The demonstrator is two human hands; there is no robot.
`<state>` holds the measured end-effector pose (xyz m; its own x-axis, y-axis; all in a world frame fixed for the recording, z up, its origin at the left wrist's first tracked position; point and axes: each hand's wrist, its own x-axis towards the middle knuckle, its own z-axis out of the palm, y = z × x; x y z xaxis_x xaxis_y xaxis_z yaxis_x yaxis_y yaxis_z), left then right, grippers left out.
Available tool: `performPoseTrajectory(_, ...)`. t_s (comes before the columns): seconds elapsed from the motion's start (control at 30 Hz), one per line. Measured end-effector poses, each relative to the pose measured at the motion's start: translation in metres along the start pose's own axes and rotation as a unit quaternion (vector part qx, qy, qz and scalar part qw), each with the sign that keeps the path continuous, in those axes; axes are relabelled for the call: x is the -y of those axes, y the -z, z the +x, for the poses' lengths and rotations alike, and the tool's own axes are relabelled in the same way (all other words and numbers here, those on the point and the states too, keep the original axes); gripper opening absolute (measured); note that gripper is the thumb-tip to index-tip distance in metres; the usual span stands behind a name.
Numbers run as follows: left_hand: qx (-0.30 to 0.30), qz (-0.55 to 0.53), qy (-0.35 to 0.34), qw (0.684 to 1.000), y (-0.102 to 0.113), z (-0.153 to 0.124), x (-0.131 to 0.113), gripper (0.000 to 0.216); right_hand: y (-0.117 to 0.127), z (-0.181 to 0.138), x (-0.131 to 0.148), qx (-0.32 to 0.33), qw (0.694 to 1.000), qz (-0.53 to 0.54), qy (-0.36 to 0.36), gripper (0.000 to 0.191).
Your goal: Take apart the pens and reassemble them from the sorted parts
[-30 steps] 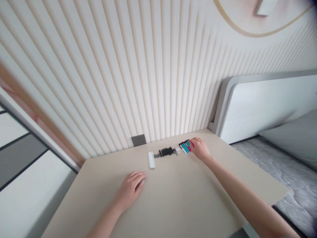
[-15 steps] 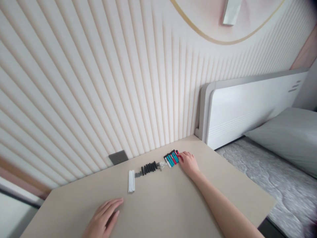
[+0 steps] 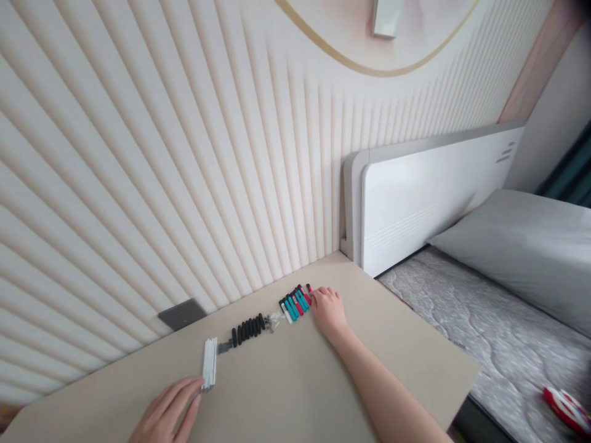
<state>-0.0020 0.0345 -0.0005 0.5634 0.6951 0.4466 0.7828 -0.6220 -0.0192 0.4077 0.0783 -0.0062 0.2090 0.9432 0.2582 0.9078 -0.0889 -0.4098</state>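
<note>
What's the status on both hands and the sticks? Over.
Right hand at right end of coloured sticks. Left hand at near end of white sticks. Black pieces lie between.

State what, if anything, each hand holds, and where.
Right hand: at the red part of a black-tipped stick, grip unclear. Left hand: no visible hold, by the white sticks.

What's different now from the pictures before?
The left hand has moved over to the near end of the white sticks; I can't tell if it grips them. The view has turned right, so a red-and-white thing now shows on the bed. The right hand is still by the coloured sticks, and the black pieces still lie in a row.
</note>
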Motion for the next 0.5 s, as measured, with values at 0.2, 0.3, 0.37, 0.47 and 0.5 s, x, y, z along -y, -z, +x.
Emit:
performPoseTrajectory(0.2,-0.012,0.016,0.008,1.0,-0.02,0.031,-0.013,0.041,0.002,-0.002,0.002,0.0,1.0,-0.012,-0.019,0.028)
performPoseTrajectory(0.3,-0.01,0.011,0.026,1.0,-0.03,0.029,-0.009,0.045,0.002,-0.002,0.003,-0.003,0.999,-0.017,-0.029,0.027)
performPoseTrajectory(0.37,-0.009,0.008,0.033,0.999,-0.033,0.026,-0.007,0.048,0.003,-0.002,0.003,0.001,0.999,-0.022,-0.033,0.025)
performPoseTrajectory(0.47,0.001,0.008,0.035,0.999,-0.034,0.024,-0.008,0.05,0.003,-0.002,0.003,0.01,0.999,-0.028,-0.039,0.023)
performPoseTrajectory(0.5,0.005,0.008,0.036,0.999,-0.034,0.024,-0.008,0.05,0.003,-0.002,0.004,0.011,0.999,-0.029,-0.04,0.023)
